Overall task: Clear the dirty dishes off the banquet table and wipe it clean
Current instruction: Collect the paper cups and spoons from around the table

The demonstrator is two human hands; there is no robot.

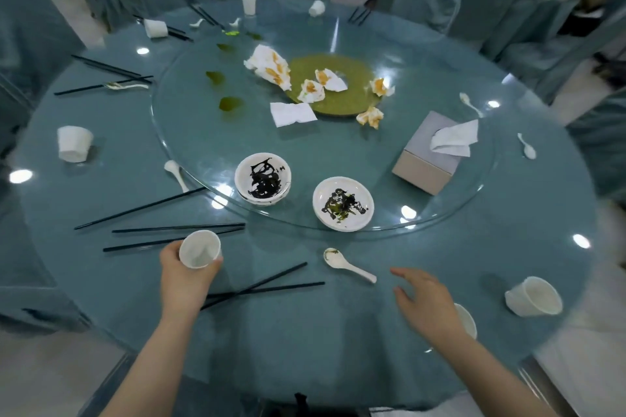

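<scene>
Chopsticks (261,288) beside spoon (349,265)

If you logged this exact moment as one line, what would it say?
stage: clearing dishes | left hand: grips paper cup | right hand: open, above table, near spoon | two dirty bowls on glass turntable

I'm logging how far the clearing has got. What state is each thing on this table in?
Left hand: grips a white cup, upright, empty.
Right hand: open above the table, holding nothing.
Cup at right: tipped on its side.
Two bowls: smeared with dark sauce.
Near spoon: soiled.
Tissue box: tissue sticking out.
Napkins: crumpled, orange-stained.
</scene>
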